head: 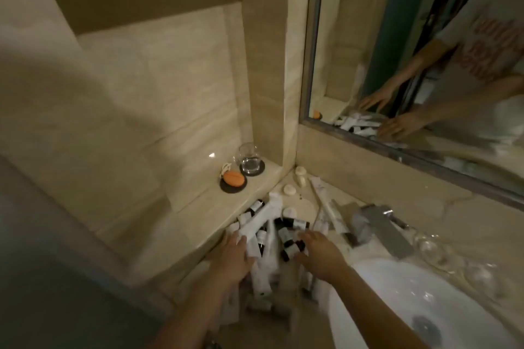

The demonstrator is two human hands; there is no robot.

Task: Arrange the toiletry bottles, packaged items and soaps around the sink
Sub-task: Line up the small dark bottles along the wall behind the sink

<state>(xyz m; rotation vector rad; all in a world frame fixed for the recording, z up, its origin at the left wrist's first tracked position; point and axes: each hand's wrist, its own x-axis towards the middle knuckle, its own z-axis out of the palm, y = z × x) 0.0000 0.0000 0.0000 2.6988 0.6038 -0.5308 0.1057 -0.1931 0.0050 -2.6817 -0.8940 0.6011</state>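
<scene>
A jumbled pile of white packaged items (263,218) and small dark toiletry bottles (289,246) lies on the beige counter left of the white sink (397,292). My left hand (235,258) rests on the left side of the pile, fingers spread over white packets. My right hand (320,255) lies on the right side, fingers apart over the dark bottles. Neither hand visibly grips anything. Small round white soaps (289,189) sit in the corner behind the pile, near a small pale bottle (301,178). Long white packets (326,207) lie along the back wall.
A raised ledge (198,207) on the left carries an orange soap (234,178) on a dark dish and a glass (249,160) on a dark coaster. A chrome faucet (377,224) stands behind the sink, clear glasses (433,249) to its right. A mirror (425,65) covers the back wall.
</scene>
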